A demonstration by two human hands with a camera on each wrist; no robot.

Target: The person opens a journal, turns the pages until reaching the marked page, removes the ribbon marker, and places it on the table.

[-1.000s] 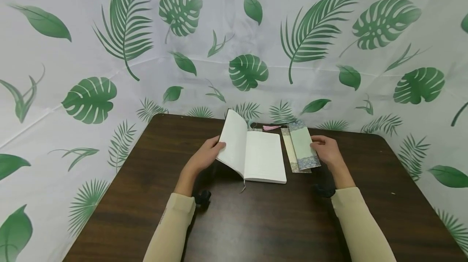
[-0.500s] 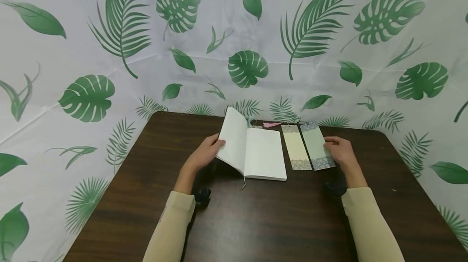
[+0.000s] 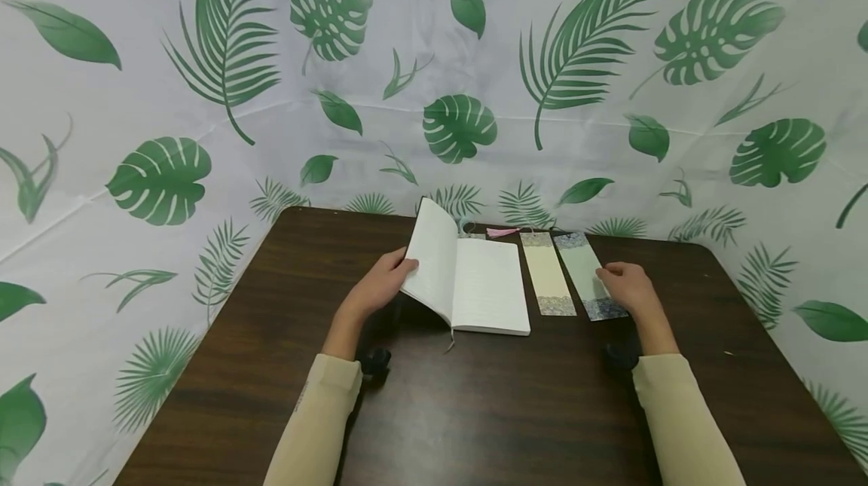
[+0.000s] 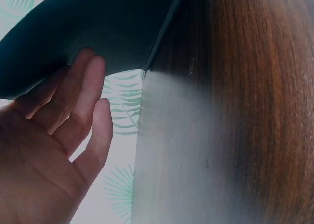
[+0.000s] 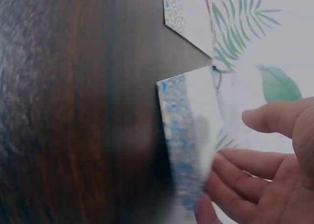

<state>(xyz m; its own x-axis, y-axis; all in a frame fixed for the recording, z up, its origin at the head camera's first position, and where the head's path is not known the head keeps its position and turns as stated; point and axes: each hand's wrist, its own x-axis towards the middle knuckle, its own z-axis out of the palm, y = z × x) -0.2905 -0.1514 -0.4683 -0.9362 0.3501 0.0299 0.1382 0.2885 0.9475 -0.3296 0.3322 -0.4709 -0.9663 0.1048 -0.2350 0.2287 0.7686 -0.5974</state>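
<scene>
An open notebook (image 3: 491,286) with blank-looking white pages lies on the table. My left hand (image 3: 380,282) holds up its left side, thumb on the page and fingers behind the dark cover (image 4: 113,27). To the right of the notebook is a pale green bookmark (image 3: 582,269) with blue patterned ends. My right hand (image 3: 631,290) is at its right edge; the right wrist view shows the fingers (image 5: 235,180) along that edge and the thumb (image 5: 265,118) raised away from the card. A cream bookmark (image 3: 548,269) with patterned ends lies between the notebook and the green one.
A pink tassel (image 3: 502,232) lies behind the notebook, beside a light blue loop (image 3: 466,227) partly hidden by the pages. The notebook's ribbon (image 3: 450,343) trails onto the dark wooden table (image 3: 475,411). A leaf-printed cloth (image 3: 420,56) hangs right behind the table.
My right hand has carried the green bookmark rightward off the cream one and lowered it beside it, then loosened its thumb. My left hand keeps the notebook's cover raised.
</scene>
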